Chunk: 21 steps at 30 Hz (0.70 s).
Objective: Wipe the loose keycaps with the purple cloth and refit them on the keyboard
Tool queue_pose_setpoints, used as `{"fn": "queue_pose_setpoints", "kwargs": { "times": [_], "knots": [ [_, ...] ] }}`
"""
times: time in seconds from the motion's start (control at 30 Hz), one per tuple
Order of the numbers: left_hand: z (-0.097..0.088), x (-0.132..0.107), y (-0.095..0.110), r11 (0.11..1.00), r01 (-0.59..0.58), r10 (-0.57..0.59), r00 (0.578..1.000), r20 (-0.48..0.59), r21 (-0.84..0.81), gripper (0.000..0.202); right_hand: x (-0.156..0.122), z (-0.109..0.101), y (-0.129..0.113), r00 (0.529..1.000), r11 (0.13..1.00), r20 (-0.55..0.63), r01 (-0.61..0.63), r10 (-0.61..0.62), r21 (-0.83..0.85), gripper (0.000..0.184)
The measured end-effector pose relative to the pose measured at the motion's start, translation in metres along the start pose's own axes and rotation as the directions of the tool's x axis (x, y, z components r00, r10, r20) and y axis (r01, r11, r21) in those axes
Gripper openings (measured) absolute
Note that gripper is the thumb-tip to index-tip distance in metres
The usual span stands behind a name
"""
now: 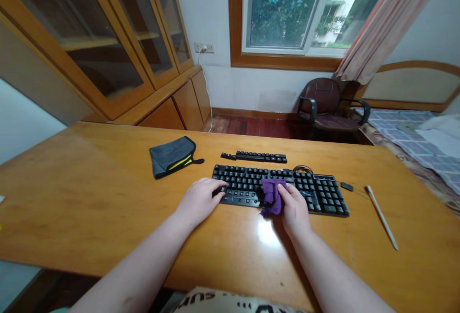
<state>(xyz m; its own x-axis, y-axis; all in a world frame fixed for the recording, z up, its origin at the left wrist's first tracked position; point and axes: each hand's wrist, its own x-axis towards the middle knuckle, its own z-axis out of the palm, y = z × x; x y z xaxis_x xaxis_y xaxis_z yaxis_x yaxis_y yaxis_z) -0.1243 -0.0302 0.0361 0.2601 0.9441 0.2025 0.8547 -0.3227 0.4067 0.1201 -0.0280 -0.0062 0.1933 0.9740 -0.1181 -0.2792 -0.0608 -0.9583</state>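
Note:
A black keyboard (329,197) lies on the table in front of me, with some bottom-row keycaps off and the bare plate showing near its front left. My left hand (203,199) grips the keyboard's left end, thumb at the front and fingers curled over the edge keys. In my right hand (295,207) a crumpled purple cloth (273,195) is pinched between thumb and fingers; it rests over the middle front of the keyboard and hides the keys there. Behind the keyboard, removed black keycaps (261,156) are laid out in rows.
A folded grey cloth (172,156) with black trim and a yellow inside lies at the back left. Right of the keyboard are a small dark piece (347,186) and a pale stick (382,218). A coiled cable (302,168) sits behind the keyboard. An armchair (325,102) stands beyond the table (108,207).

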Motion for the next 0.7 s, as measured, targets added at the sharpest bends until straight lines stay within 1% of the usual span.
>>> {"fn": "queue_pose_setpoints", "kwargs": {
  "times": [0.07,0.2,0.3,0.5,0.7],
  "knots": [
    [0.003,-0.002,-0.005,1.0,-0.005,0.006,1.0,-0.02,0.026,0.02,0.0,0.0,0.0,1.0,1.0,-0.01,-0.002,0.002,0.003,0.023],
    [0.012,-0.002,-0.01,0.999,-0.033,0.035,0.997,-0.074,0.024,0.016,0.001,0.001,0.001,1.0,1.0,-0.009,-0.003,0.004,0.017,0.022],
    [0.019,-0.001,-0.014,0.999,-0.025,0.028,0.994,-0.106,0.027,0.015,0.002,0.001,0.0,1.0,1.0,-0.022,0.008,-0.008,-0.008,0.024],
    [0.028,0.0,-0.019,1.0,-0.019,0.018,0.997,-0.077,-0.007,0.016,0.001,0.002,-0.001,1.0,1.0,-0.009,-0.005,0.005,0.004,0.024],
    [0.029,0.0,-0.018,0.999,-0.04,0.04,0.996,-0.077,0.0,0.015,-0.001,0.002,-0.003,1.0,1.0,0.003,-0.003,0.003,-0.004,0.024]
  ]
}}
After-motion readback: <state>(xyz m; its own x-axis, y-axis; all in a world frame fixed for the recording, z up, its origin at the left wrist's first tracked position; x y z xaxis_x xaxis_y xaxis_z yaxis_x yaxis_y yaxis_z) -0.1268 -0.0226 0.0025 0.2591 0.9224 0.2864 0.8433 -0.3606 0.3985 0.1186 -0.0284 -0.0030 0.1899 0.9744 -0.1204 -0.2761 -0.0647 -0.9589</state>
